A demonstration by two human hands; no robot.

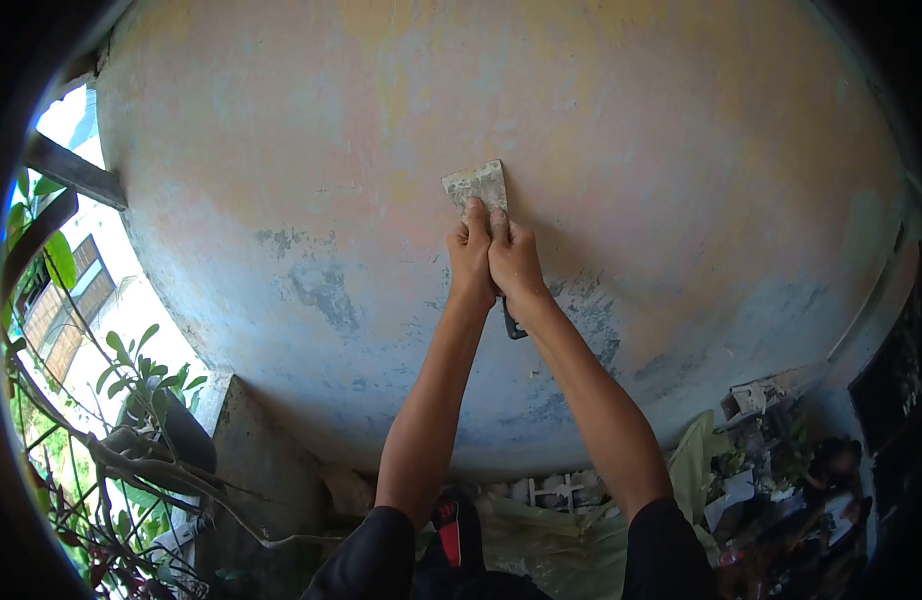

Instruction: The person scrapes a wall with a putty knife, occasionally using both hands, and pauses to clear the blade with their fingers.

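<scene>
A wide scraper [481, 187] with a worn, pale-crusted blade lies against the painted wall [601, 130], its edge pointing up and left. Both hands are wrapped round its handle, side by side, with a finger of each stretched onto the blade. My left hand [470, 255] is on the left side and my right hand [517, 262] presses against it on the right. The dark end of the handle sticks out below my right hand. Around the hands the wall shows faded pink, yellow and blue paint with grey bare patches, one to the left and one to the lower right.
Plants [151, 390] and a thick bent branch stand at the left beside a concrete ledge [246, 450]. Greenish sheeting [541, 545] lies below the wall. At the lower right are mixed items, a white bracket-like object [756, 398] and what seems to be a person [836, 490].
</scene>
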